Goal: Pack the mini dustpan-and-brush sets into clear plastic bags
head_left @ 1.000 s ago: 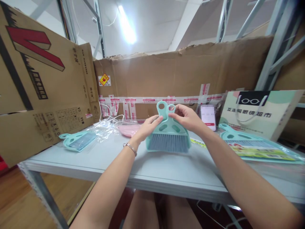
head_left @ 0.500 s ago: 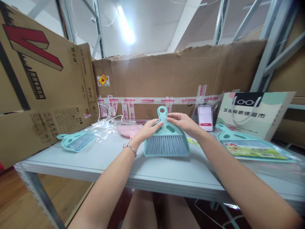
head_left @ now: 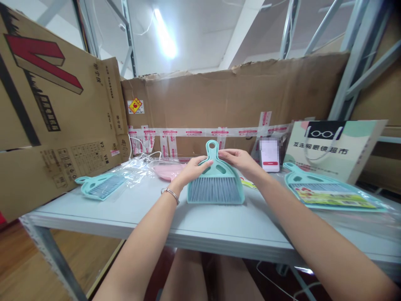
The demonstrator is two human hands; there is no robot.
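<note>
In the middle stands a mint-green hand brush [head_left: 214, 190] with grey bristles, nested in a matching dustpan [head_left: 240, 193]. The set is tilted up, its wide edge low over the table and its looped handle pointing away from me. My left hand [head_left: 194, 170] grips the left side, thumb across the front and fingers partly hidden behind. At the neck of the handle, on the right side, my right hand [head_left: 239, 161] closes its fingers on the edge; some fingertips are hidden. A yellow-green card [head_left: 249, 183] shows partly behind the set.
A bagged brush-and-dustpan set [head_left: 102, 186] lies left, another [head_left: 333, 193] with a card lies right. Behind are clear plastic wrap [head_left: 136, 169], a pink dustpan-like piece [head_left: 169, 170], a phone [head_left: 270, 154] and a paper bag [head_left: 332, 146]. Cardboard [head_left: 200, 100] walls the table [head_left: 140, 209].
The brush and dustpan have shifted slightly left and turned a little, both hands staying on them. The card behind shows a bit more.
</note>
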